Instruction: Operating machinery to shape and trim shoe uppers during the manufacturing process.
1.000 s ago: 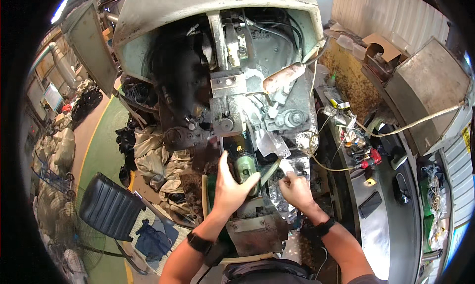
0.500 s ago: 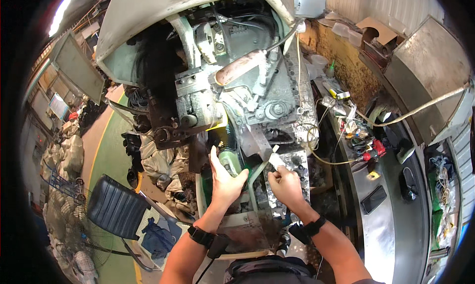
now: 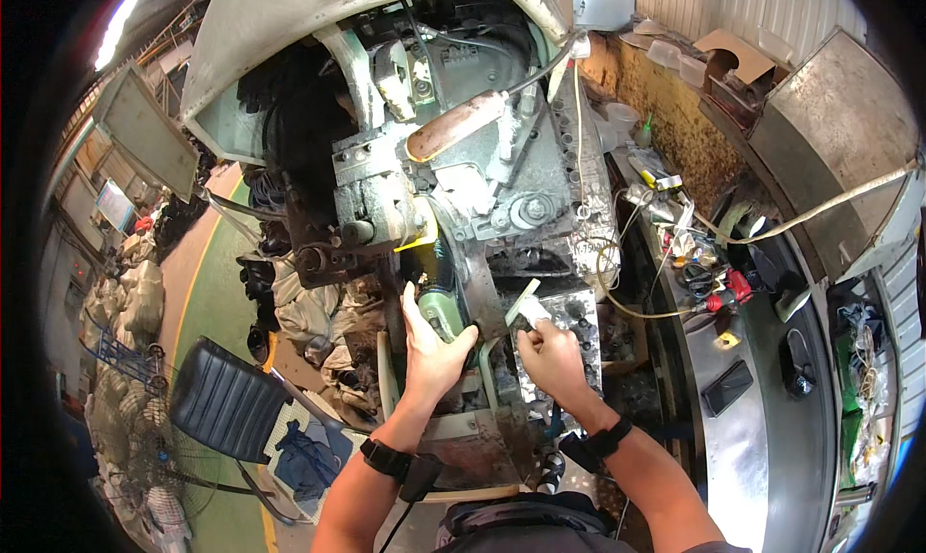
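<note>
In front of me is an opened machine (image 3: pixel 453 206) with greasy grey metal parts. My left hand (image 3: pixel 434 355) curves its fingers and thumb around a rounded green part (image 3: pixel 443 312), which joins a dark tube above it. A fist-like grip of my right hand (image 3: pixel 552 358) holds a small whitish tool (image 3: pixel 531 308) with a flat pale strip at its head; its exact kind is hard to tell. That tool is over the left edge of a metal block full of holes (image 3: pixel 577 312). Between both hands stands an upright grey metal plate (image 3: pixel 477 278).
A work lamp with a brown handle (image 3: pixel 458 129) hangs over the machine on its cable. On the right, a metal bench (image 3: pixel 743 457) bears a phone (image 3: pixel 728 389), a red power tool (image 3: pixel 738 286) and loose items. A black chair (image 3: pixel 222 399) stands left.
My right hand has shifted slightly left, and the pale tool's strip now tilts at a different angle. My left hand stays around the green part. The whole view has slid a little.
</note>
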